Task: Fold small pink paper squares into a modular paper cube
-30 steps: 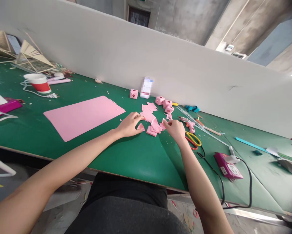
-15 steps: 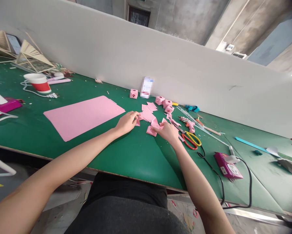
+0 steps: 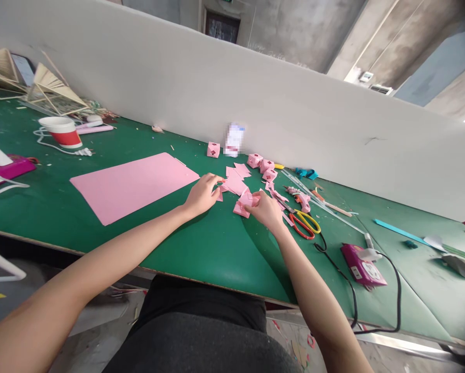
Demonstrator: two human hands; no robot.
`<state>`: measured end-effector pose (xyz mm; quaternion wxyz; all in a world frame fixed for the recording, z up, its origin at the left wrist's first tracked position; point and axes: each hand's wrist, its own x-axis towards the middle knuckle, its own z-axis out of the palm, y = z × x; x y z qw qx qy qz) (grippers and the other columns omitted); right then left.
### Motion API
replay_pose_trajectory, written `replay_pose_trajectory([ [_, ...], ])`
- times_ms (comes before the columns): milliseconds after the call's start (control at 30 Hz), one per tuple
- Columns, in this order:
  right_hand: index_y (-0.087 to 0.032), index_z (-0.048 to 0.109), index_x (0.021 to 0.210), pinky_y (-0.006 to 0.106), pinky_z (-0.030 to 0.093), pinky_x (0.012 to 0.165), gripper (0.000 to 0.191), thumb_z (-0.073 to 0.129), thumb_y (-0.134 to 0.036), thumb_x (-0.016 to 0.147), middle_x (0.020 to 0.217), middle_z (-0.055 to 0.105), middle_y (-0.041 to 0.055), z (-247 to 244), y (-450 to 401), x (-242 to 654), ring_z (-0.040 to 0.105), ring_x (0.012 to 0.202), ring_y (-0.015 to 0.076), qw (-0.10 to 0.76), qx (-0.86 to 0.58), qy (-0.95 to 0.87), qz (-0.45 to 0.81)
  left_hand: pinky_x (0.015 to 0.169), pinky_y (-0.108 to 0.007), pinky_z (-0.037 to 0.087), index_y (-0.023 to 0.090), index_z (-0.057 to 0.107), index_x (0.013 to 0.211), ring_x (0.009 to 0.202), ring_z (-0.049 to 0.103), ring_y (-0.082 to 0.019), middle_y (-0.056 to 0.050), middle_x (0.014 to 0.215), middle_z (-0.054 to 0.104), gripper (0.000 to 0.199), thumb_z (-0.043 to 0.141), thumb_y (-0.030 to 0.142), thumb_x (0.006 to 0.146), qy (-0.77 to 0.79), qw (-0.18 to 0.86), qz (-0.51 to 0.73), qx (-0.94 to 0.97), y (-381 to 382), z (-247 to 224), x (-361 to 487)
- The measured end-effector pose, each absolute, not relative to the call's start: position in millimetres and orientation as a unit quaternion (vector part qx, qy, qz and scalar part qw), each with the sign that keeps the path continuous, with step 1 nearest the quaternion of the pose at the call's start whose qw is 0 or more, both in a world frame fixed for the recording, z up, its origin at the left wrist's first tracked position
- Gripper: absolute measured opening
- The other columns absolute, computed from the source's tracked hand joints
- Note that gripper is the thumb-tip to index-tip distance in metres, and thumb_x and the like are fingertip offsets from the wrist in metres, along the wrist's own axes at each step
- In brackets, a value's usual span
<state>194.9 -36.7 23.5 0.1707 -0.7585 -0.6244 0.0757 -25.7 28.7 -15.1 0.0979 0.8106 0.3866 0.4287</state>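
At the left edge of a pile of cut pink paper pieces (image 3: pixel 234 182) is my left hand (image 3: pixel 202 197). Its fingers are bent together by the paper, and what lies between the tips is too small to make out. My right hand (image 3: pixel 266 211) pinches a folded pink paper piece (image 3: pixel 246 198) just above the green table. Another small pink piece (image 3: pixel 240 209) lies under it. Behind the pile stand several pink paper cubes (image 3: pixel 255 160) with dark diamond-shaped openings; one more cube (image 3: pixel 213 149) stands apart to the left.
A large pink sheet (image 3: pixel 135 186) lies left. Scissors (image 3: pixel 305 225), a glue gun (image 3: pixel 300 198) and a purple power strip (image 3: pixel 362 267) with a black cable are to the right. A paper cup (image 3: pixel 63 132) stands far left. A grey partition (image 3: pixel 170 83) closes the back.
My right hand has shifted slightly, and the folded paper piece has turned a little at its fingertips. My left hand has moved very slightly at the pile's edge.
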Motion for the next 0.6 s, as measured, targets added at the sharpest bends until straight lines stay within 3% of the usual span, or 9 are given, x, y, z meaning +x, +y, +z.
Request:
replay_pose_trajectory([
  [133, -0.025, 0.061, 0.125, 0.028, 0.039, 0.061, 0.051, 0.071, -0.039, 0.077, 0.086, 0.074, 0.0015, 22.5, -36.9, 195.7, 0.069, 0.088, 0.0249, 0.200, -0.737, -0.638, 0.101, 0.094, -0.038, 0.055, 0.021, 0.061, 0.112, 0.107, 0.064, -0.022, -0.009, 0.114, 0.064, 0.024, 0.049, 0.012, 0.093, 0.378, 0.098, 0.435, 0.811, 28.3, -15.7, -24.9],
  [500, -0.024, 0.064, 0.130, 0.028, 0.040, 0.061, 0.052, 0.073, -0.035, 0.080, 0.079, 0.072, -0.0001, 22.8, -35.9, 197.4, 0.068, 0.080, 0.0215, 0.234, -0.716, -0.648, 0.116, 0.092, -0.041, 0.054, 0.020, 0.063, 0.108, 0.110, 0.063, -0.026, -0.010, 0.110, 0.068, 0.020, 0.050, 0.016, 0.093, 0.374, 0.095, 0.427, 0.818, 26.3, -16.3, -23.9],
  [600, -0.024, 0.063, 0.131, 0.027, 0.040, 0.060, 0.051, 0.071, -0.037, 0.083, 0.079, 0.072, -0.0009, 23.3, -37.2, 194.3, 0.068, 0.078, 0.0202, 0.266, -0.695, -0.659, 0.109, 0.091, -0.041, 0.055, 0.020, 0.063, 0.106, 0.107, 0.066, -0.025, -0.009, 0.109, 0.070, 0.016, 0.052, 0.023, 0.094, 0.366, 0.151, 0.451, 0.800, 24.8, -14.2, -21.9],
])
